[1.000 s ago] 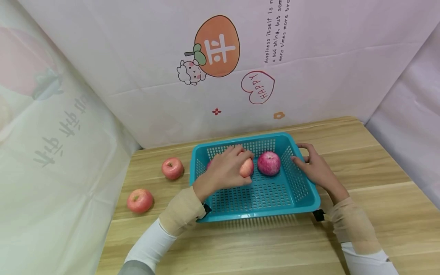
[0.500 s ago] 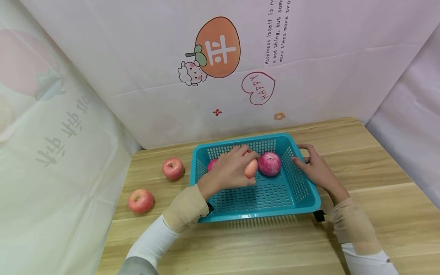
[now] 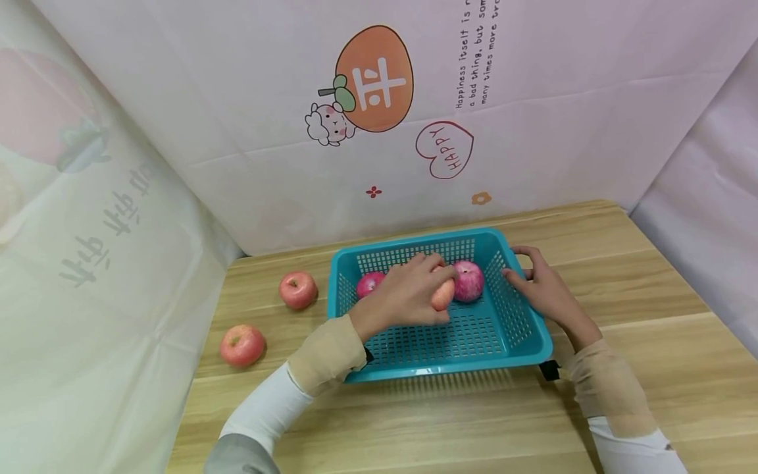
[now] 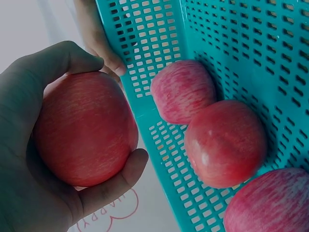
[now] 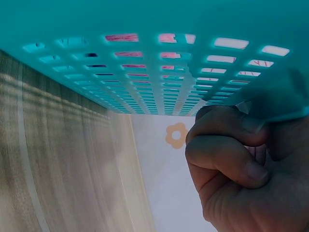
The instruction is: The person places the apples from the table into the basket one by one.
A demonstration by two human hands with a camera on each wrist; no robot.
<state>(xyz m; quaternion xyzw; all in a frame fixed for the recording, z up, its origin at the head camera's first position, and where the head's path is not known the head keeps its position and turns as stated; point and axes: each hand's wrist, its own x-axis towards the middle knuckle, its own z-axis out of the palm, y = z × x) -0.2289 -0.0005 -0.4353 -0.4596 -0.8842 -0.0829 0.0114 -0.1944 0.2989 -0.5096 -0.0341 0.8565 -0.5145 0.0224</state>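
My left hand (image 3: pixel 405 293) holds a red apple (image 3: pixel 443 294) over the teal plastic basket (image 3: pixel 438 371). In the left wrist view its thumb and fingers curl round the apple's sides. Three more apples lie inside the basket: a striped pink apple (image 3: pixel 470 282) just right of the held one, another striped pink apple (image 3: pixel 369 283) at the left, and a smooth red apple (image 4: pixel 225 144) between them that the left hand hides in the head view. My right hand (image 3: pixel 551 296) grips the basket's right rim, thumb inside and fingers outside.
Two red apples, a farther apple (image 3: pixel 298 290) and a nearer apple (image 3: pixel 242 345), sit on the wooden table (image 3: pixel 450 428) left of the basket. A printed white cloth (image 3: pixel 284 191) hangs behind the table, with more cloth at both sides.
My left hand has moved rightward with the held apple, toward the right-hand pink apple, uncovering more of the left pink apple. My right hand and the basket stay in place.
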